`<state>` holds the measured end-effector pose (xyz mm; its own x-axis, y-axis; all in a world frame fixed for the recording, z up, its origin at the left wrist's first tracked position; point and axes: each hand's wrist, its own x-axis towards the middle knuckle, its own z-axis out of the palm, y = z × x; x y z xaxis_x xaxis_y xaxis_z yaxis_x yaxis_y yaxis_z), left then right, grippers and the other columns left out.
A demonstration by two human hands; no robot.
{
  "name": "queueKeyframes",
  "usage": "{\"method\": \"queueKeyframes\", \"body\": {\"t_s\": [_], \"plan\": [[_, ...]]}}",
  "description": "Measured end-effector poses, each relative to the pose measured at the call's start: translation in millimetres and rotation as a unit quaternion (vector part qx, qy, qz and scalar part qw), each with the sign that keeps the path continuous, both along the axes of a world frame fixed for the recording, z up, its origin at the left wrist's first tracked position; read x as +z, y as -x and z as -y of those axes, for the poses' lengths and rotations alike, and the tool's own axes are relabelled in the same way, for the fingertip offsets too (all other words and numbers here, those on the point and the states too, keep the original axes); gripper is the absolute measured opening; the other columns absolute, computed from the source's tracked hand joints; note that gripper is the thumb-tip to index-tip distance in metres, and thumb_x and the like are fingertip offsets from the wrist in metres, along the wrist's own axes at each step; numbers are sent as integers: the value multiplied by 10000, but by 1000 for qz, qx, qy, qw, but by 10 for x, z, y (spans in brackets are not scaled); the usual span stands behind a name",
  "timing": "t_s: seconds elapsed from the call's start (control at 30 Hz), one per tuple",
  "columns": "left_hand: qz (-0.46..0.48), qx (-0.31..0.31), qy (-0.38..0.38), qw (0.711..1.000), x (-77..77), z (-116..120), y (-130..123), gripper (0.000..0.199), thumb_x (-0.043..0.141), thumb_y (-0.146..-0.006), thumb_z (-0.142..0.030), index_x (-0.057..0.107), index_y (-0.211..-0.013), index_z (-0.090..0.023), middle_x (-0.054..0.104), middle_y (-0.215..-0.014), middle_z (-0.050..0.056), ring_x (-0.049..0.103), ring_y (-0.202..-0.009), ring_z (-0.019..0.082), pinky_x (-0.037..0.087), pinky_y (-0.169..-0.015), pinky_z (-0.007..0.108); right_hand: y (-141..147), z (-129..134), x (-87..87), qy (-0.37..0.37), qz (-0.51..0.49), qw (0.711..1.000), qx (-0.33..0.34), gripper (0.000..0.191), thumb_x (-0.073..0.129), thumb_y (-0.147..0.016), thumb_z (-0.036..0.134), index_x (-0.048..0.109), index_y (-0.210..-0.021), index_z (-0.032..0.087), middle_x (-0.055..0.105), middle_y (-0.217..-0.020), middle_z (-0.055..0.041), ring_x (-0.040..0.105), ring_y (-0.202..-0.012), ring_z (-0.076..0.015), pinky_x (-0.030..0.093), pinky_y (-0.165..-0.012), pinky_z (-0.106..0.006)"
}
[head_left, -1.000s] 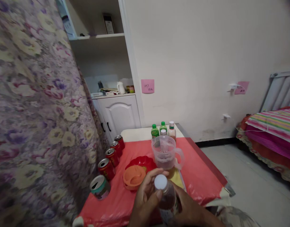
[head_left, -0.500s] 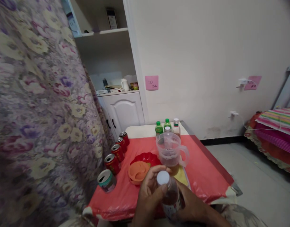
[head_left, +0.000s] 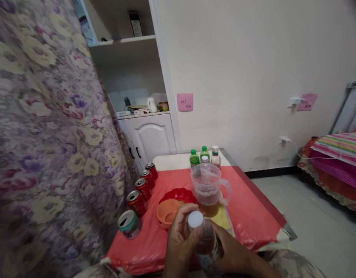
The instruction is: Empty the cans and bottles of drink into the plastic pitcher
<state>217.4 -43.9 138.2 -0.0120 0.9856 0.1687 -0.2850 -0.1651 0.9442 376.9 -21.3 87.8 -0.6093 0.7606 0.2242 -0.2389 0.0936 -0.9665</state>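
A clear plastic bottle [head_left: 206,245] with a white cap stands slightly tilted between my hands near the table's front edge. My left hand [head_left: 182,239] is closed about its neck, thumb against the side of the cap. Lower down, my right hand [head_left: 231,247] wraps round the bottle's body. Just beyond them is a clear measuring jug [head_left: 206,185] with a handle, holding some liquid. An orange bowl [head_left: 166,211] rests against a red scalloped dish [head_left: 178,195] to the left. Something yellow in a pale tray [head_left: 221,220] lies below the jug.
Several drink cans [head_left: 136,202] line the left table edge, beside a flowered curtain [head_left: 58,154]. Green-capped bottles [head_left: 194,158] and a white-capped bottle [head_left: 215,156] stand at the back. Red plastic covers the table [head_left: 253,208]. A bed [head_left: 334,166] is at the far right.
The bottle and both hands have shifted slightly left in view, and the whole scene has moved a little with the camera. The grip on the bottle looks the same.
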Motion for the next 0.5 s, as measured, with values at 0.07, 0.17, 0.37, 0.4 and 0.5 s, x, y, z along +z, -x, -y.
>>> {"method": "queueKeyframes", "body": {"t_s": [0.07, 0.17, 0.37, 0.4, 0.5], "plan": [[-9, 1, 0, 1000, -2, -9, 2, 498, 838, -619, -334, 674, -1079, -236, 716, -1026, 63, 680, -911, 219, 523, -757, 273, 3, 6, 8, 13, -6, 1000, 6, 801, 819, -491, 100, 569, -1240, 239, 680, -1158, -32, 624, -1030, -250, 485, -889, -378], [-1, -34, -14, 999, 26, 10, 11, 545, 804, -652, -400, 662, -1152, -235, 722, -1105, 96, 674, -1020, 255, 530, -840, 307, -12, 2, 4, 4, 8, 1000, -11, 803, 829, -481, 99, 574, -1231, 236, 672, -1169, -30, 617, -1040, -250, 477, -904, -380], [-6, -3, -15, 1000, 71, 39, 18, 425, 802, -667, -372, 698, -1051, -221, 740, -1013, 72, 695, -928, 218, 538, -770, 261, -27, -3, -2, -13, 15, 1000, -10, 817, 813, -505, 88, 558, -1267, 233, 680, -1138, -19, 621, -1034, -246, 482, -865, -351], [0, 8, -15, 1000, 84, 31, 26, 422, 804, -665, -372, 700, -1044, -218, 742, -1024, 74, 697, -934, 218, 543, -770, 260, -25, -2, -6, -8, 17, 1000, -9, 824, 816, -505, 95, 552, -1273, 230, 684, -1123, -20, 626, -1010, -241, 486, -851, -347], [61, 52, 9, 997, 141, -14, 77, 435, 778, -699, -392, 695, -1079, -198, 735, -1124, 105, 687, -1045, 242, 540, -894, 306, -25, -4, -29, 0, 40, 999, -19, 841, 826, -492, 117, 545, -1278, 221, 688, -1098, -23, 625, -952, -226, 491, -816, -337]]}}
